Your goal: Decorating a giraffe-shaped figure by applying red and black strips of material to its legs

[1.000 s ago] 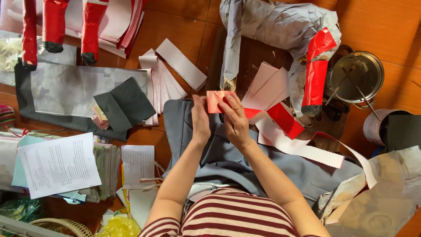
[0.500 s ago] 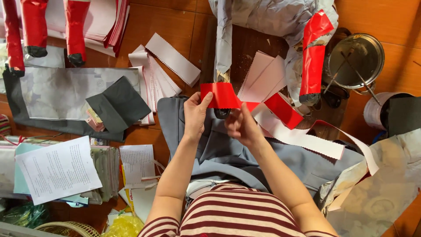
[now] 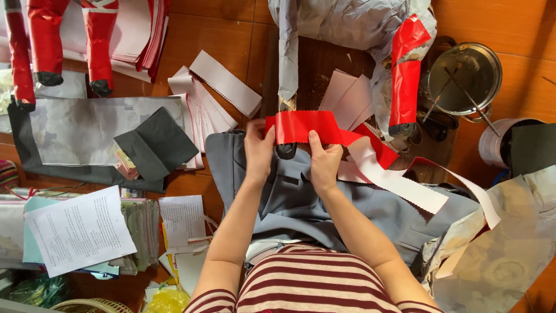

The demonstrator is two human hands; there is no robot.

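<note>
Both hands [image 3: 292, 153] on red strip [image 3: 307, 126]

Wooden floor [image 3: 231, 40] bears paper strips [image 3: 223, 87], metal pot [image 3: 463, 78], printed sheets [image 3: 78, 229].

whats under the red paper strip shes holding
Under the red, zigzag-edged paper strip held by both hands lies a grey paper jacket on the wooden floor; a small dark object shows, mostly covered.

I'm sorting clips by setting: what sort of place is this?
Probably a home paper-craft workspace on a wooden floor: both hands hold a red zigzag-edged paper strip, beside stacked white paper strips and a round metal pot.
</note>
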